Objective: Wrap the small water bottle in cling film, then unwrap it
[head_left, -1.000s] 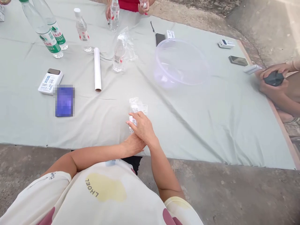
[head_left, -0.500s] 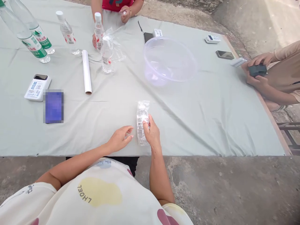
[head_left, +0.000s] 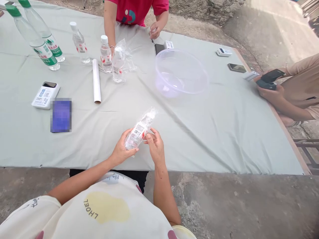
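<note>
My left hand (head_left: pixel 121 147) is gripping the lower end of a plastic-wrapped bottle (head_left: pixel 140 130), and the bottle is tilting up to the right above the desk (head_left: pixel 224 149), low in the middle of the frame. My right hand (head_left: pixel 156 147) is curling beside it, its fingers (head_left: pixel 149 136) at the bottle's side; I cannot tell if they are gripping. A clear bowl (head_left: pixel 181 73) is sitting upper right of centre, and a co-worker's hands (head_left: pixel 270 93) are holding a phone (head_left: pixel 272 76) at the right edge.
</note>
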`<state>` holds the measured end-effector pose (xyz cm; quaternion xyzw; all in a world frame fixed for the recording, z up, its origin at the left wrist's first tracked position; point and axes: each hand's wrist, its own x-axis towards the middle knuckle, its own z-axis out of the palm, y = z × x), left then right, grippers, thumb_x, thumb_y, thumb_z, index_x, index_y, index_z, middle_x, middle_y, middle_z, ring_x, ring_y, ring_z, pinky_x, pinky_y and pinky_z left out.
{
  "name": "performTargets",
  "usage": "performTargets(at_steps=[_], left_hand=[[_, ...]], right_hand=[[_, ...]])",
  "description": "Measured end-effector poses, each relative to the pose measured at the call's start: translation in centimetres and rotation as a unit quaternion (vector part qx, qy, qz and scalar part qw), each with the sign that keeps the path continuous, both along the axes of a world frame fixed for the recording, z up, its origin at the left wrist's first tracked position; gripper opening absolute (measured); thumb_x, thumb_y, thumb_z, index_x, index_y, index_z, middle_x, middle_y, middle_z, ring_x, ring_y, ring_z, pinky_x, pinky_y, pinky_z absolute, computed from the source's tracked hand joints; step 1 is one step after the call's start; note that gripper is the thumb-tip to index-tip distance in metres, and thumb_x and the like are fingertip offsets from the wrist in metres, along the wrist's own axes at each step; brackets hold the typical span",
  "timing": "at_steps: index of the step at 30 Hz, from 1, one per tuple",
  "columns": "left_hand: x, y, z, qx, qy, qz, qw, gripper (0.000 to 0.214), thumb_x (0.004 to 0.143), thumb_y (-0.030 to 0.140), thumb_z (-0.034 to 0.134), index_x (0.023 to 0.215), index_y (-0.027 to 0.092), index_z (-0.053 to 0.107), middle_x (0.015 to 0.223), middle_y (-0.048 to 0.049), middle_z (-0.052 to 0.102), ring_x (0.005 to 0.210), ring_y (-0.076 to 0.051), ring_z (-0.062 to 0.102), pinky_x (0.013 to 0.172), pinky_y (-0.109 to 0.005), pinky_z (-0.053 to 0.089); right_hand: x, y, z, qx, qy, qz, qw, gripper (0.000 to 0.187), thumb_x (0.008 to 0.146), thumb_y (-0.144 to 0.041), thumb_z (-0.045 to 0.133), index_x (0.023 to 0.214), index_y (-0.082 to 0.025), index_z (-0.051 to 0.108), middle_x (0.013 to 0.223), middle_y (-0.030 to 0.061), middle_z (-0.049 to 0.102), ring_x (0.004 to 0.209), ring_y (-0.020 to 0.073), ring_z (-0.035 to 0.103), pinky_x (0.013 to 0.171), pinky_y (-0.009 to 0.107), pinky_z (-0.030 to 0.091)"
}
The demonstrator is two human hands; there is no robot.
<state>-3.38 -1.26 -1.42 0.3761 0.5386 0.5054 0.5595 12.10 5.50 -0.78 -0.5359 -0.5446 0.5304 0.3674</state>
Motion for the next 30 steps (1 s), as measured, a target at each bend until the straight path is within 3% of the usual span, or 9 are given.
performTargets(at_steps=[4, 7, 10, 14, 17, 20, 24, 27, 30], left_hand=[[-3.5, -1.0, 0.7, 0.01, 0.051, -0.031, 0.998, 0.077, 0.074, 0.021, 0.07, 0.146, 0.028, 0.042, 0.144, -0.0103, 0.052, 0.089, -0.019, 0.067, 0.058, -0.023, 0.056], [-5.1, -2.0, 1.5, 0.066, 0.105, -0.08, 0.989, 0.076, 0.073, 0.017, 0.071, 0.144, 0.03, 0.048, 0.146, -0.008, 0.053, 0.118, -0.027, 0.061, 0.084, -0.033, 0.059], [-5.7, -2.7, 1.8, 0.106, 0.125, -0.11, 0.98, 0.074, 0.069, 0.016, 0.074, 0.139, 0.029, 0.054, 0.143, -0.0079, 0.056, 0.129, -0.03, 0.054, 0.099, -0.039, 0.052], [-6.2, -2.1, 1.0, 0.081, -0.001, -0.01, 0.997, 0.078, 0.067, 0.032, 0.083, 0.137, 0.027, 0.051, 0.125, -0.0096, 0.062, 0.094, -0.019, 0.064, 0.077, -0.03, 0.055], [-6.2, -0.2, 0.1, 0.059, -0.18, 0.084, 0.978, 0.08, 0.069, 0.049, 0.082, 0.138, 0.031, 0.044, 0.113, -0.0053, 0.063, 0.07, -0.009, 0.056, 0.062, -0.024, 0.048], [-5.9, 2.4, -0.8, 0.033, -0.299, 0.119, 0.946, 0.068, 0.072, 0.062, 0.077, 0.125, 0.025, 0.054, 0.107, -0.0055, 0.064, 0.065, -0.008, 0.052, 0.057, -0.023, 0.042], [-5.7, 5.0, -2.8, -0.053, -0.383, 0.04, 0.921, 0.06, 0.082, 0.069, 0.063, 0.114, 0.019, 0.06, 0.106, -0.0111, 0.069, 0.069, -0.013, 0.06, 0.059, -0.026, 0.044], [-5.9, 5.7, -4.0, -0.086, -0.415, -0.023, 0.905, 0.05, 0.086, 0.055, 0.067, 0.122, 0.022, 0.057, 0.107, -0.0112, 0.071, 0.082, -0.018, 0.067, 0.068, -0.029, 0.048], [-6.2, 5.6, -4.4, -0.086, -0.405, -0.053, 0.909, 0.049, 0.085, 0.042, 0.072, 0.126, 0.022, 0.055, 0.107, -0.0103, 0.071, 0.088, -0.019, 0.068, 0.074, -0.031, 0.049]], right_hand=[[0.7, 2.6, 2.1, 0.16, -0.038, -0.106, 0.981, 0.034, 0.091, -0.054, 0.054, 0.099, -0.024, 0.067, 0.106, 0.0088, 0.072, 0.105, 0.0266, 0.067, 0.094, 0.047, 0.052], [-0.2, 4.3, 2.7, 0.266, 0.016, -0.076, 0.961, 0.034, 0.09, -0.055, 0.051, 0.102, -0.026, 0.066, 0.121, 0.0103, 0.067, 0.127, 0.0296, 0.056, 0.106, 0.053, 0.044], [-2.2, 4.6, 2.1, 0.213, 0.08, 0.023, 0.974, 0.051, 0.09, -0.067, 0.035, 0.101, -0.028, 0.065, 0.122, 0.0123, 0.065, 0.124, 0.0326, 0.058, 0.102, 0.058, 0.046], [-5.3, 3.0, 0.6, 0.102, 0.196, 0.02, 0.975, 0.071, 0.092, -0.068, 0.002, 0.113, -0.033, 0.06, 0.096, 0.0109, 0.066, 0.098, 0.0281, 0.068, 0.09, 0.057, 0.053], [-7.6, 1.8, 0.3, 0.107, 0.233, -0.02, 0.966, 0.051, 0.095, -0.063, 0.019, 0.12, -0.034, 0.053, 0.109, 0.0106, 0.064, 0.111, 0.0267, 0.063, 0.093, 0.053, 0.053], [-9.6, 2.3, 0.8, 0.118, 0.213, -0.049, 0.969, 0.036, 0.091, -0.057, 0.044, 0.114, -0.03, 0.049, 0.12, 0.012, 0.061, 0.117, 0.0275, 0.06, 0.09, 0.048, 0.054], [-11.3, 6.2, 1.6, 0.108, 0.18, -0.05, 0.976, 0.034, 0.086, -0.055, 0.058, 0.1, -0.025, 0.049, 0.111, 0.0104, 0.063, 0.101, 0.0228, 0.062, 0.085, 0.04, 0.054], [-12.1, 11.1, 1.6, 0.128, 0.134, -0.048, 0.982, 0.036, 0.085, -0.056, 0.058, 0.097, -0.024, 0.049, 0.102, 0.0077, 0.063, 0.091, 0.0194, 0.062, 0.083, 0.036, 0.053], [-13.5, 17.1, 1.6, 0.204, 0.066, -0.084, 0.973, 0.035, 0.086, -0.054, 0.054, 0.103, -0.023, 0.046, 0.101, 0.0077, 0.062, 0.092, 0.019, 0.062, 0.086, 0.035, 0.052]])
